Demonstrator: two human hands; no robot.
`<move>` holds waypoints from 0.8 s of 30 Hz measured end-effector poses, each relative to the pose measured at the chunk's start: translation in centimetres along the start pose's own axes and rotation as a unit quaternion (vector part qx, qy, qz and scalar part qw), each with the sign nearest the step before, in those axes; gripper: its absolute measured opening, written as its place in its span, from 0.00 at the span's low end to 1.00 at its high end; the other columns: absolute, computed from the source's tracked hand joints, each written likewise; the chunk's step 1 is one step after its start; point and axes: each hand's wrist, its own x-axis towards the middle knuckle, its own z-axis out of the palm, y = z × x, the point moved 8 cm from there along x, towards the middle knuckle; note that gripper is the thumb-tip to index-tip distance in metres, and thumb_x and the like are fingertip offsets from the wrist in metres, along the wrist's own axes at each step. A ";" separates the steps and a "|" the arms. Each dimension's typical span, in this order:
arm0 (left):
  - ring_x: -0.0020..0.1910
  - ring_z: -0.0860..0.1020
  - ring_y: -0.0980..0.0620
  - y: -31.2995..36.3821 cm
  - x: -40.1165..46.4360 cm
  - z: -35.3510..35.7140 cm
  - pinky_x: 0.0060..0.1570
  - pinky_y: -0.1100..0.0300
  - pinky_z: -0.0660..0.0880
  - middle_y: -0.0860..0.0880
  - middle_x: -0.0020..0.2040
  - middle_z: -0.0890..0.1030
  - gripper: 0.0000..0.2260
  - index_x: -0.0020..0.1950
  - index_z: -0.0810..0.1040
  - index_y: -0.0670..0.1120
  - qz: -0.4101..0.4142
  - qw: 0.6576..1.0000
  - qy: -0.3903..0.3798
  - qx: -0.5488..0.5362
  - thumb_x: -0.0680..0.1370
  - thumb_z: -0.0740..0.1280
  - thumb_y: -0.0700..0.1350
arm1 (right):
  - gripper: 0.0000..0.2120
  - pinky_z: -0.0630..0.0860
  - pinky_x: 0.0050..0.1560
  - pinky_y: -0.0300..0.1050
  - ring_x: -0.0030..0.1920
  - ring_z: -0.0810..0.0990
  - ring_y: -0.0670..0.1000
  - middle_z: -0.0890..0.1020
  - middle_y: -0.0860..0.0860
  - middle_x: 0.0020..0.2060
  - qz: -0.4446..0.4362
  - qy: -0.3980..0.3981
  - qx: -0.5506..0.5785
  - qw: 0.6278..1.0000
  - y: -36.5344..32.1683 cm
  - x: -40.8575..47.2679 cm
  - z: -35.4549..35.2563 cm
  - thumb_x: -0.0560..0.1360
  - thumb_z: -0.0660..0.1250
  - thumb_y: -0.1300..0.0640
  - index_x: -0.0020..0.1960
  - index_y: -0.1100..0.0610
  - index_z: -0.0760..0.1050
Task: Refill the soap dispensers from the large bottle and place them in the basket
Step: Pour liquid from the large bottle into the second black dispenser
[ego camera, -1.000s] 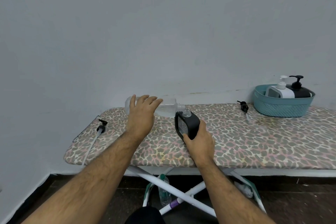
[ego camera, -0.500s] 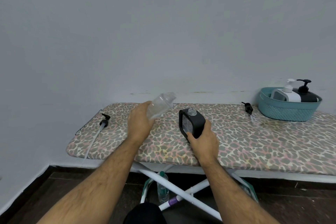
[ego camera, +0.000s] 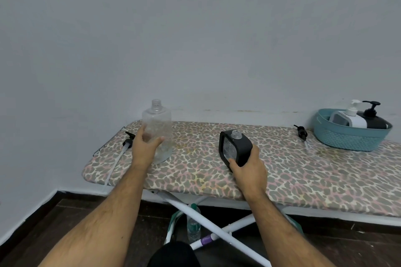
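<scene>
The large clear bottle [ego camera: 158,128] stands upright and uncapped on the leopard-print ironing board [ego camera: 303,171], and my left hand [ego camera: 145,147] grips its lower side. My right hand [ego camera: 249,169] holds a black soap dispenser [ego camera: 235,147], tilted, with its neck open and no pump on it. A black pump with a long tube [ego camera: 128,143] lies at the board's left end. A second black pump [ego camera: 302,133] lies near the teal basket [ego camera: 347,136] at the far right. In the basket stand a white dispenser [ego camera: 349,118] and a black dispenser [ego camera: 374,118], both with pumps.
The board stands against a pale wall, with its left end close to my left hand. White crossed legs [ego camera: 217,227] and a small plastic bottle [ego camera: 193,223] are under the board on the dark floor.
My left hand has swung the large bottle from lying level against the dispenser's neck to standing upright on the board, further left. My right hand keeps its hold on the black dispenser.
</scene>
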 end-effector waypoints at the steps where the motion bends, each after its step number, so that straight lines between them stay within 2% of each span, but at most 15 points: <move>1: 0.70 0.70 0.46 -0.3 0.1 -0.1 0.69 0.43 0.69 0.44 0.72 0.70 0.36 0.77 0.64 0.51 -0.004 1.000 0.002 -0.006 0.73 0.76 0.43 | 0.32 0.81 0.51 0.50 0.48 0.82 0.52 0.84 0.48 0.51 -0.001 -0.001 0.001 1.000 0.0 0.0 0.0 0.72 0.74 0.47 0.71 0.50 0.64; 9: 0.72 0.69 0.45 -1.2 0.0 -0.3 0.69 0.47 0.69 0.44 0.73 0.70 0.38 0.78 0.62 0.47 -0.010 1.000 0.009 -0.020 0.72 0.77 0.45 | 0.31 0.79 0.46 0.46 0.45 0.79 0.51 0.83 0.50 0.51 0.003 -0.007 -0.004 1.000 0.0 0.0 0.0 0.72 0.74 0.49 0.69 0.53 0.65; 12: 0.71 0.68 0.47 -0.3 -1.1 -1.3 0.68 0.52 0.67 0.45 0.73 0.69 0.40 0.78 0.60 0.47 0.019 0.997 0.080 0.013 0.72 0.77 0.51 | 0.30 0.79 0.46 0.46 0.46 0.81 0.51 0.84 0.50 0.51 0.001 -0.008 -0.001 1.000 0.0 -0.1 0.0 0.72 0.74 0.48 0.69 0.53 0.65; 14: 0.65 0.71 0.50 0.9 -2.6 -2.0 0.62 0.55 0.69 0.46 0.67 0.72 0.35 0.75 0.65 0.47 0.057 0.985 0.153 0.047 0.73 0.74 0.56 | 0.30 0.80 0.46 0.47 0.48 0.82 0.53 0.84 0.50 0.51 0.003 -0.011 -0.001 1.000 0.1 0.0 0.1 0.72 0.74 0.48 0.68 0.53 0.64; 16: 0.58 0.72 0.51 2.3 -4.3 -1.5 0.58 0.54 0.71 0.47 0.60 0.74 0.23 0.66 0.72 0.48 0.114 0.973 0.188 0.073 0.76 0.71 0.54 | 0.30 0.80 0.47 0.48 0.48 0.82 0.53 0.84 0.50 0.52 0.003 -0.015 0.001 1.000 0.1 0.0 0.1 0.72 0.74 0.48 0.68 0.52 0.64; 17: 0.55 0.73 0.51 2.9 -5.0 -0.7 0.57 0.53 0.74 0.48 0.57 0.75 0.16 0.62 0.74 0.49 0.138 0.972 0.178 0.075 0.77 0.70 0.52 | 0.30 0.81 0.47 0.48 0.48 0.82 0.53 0.84 0.51 0.52 0.001 -0.017 0.003 1.000 0.1 0.1 0.2 0.72 0.74 0.48 0.68 0.52 0.64; 19: 0.49 0.75 0.53 3.4 -5.9 1.6 0.54 0.52 0.77 0.52 0.50 0.77 0.07 0.56 0.75 0.51 0.159 0.980 0.109 0.058 0.79 0.68 0.46 | 0.30 0.80 0.46 0.48 0.48 0.82 0.53 0.83 0.51 0.52 -0.002 -0.021 0.005 1.000 0.1 0.1 0.2 0.73 0.74 0.48 0.68 0.53 0.64; 21: 0.46 0.76 0.57 3.2 -6.5 4.3 0.51 0.57 0.79 0.55 0.47 0.77 0.06 0.55 0.77 0.50 0.157 0.986 0.024 0.047 0.79 0.68 0.44 | 0.30 0.80 0.47 0.47 0.49 0.82 0.53 0.83 0.50 0.53 -0.002 -0.028 0.006 1.000 0.0 0.1 0.2 0.73 0.74 0.47 0.68 0.53 0.63; 24: 0.48 0.77 0.62 2.7 -7.2 7.8 0.49 0.66 0.77 0.56 0.49 0.79 0.09 0.58 0.79 0.48 0.139 0.987 -0.059 0.044 0.78 0.70 0.45 | 0.30 0.81 0.49 0.49 0.50 0.82 0.53 0.83 0.49 0.54 -0.001 -0.047 0.018 0.999 0.1 0.3 0.3 0.73 0.74 0.47 0.68 0.52 0.63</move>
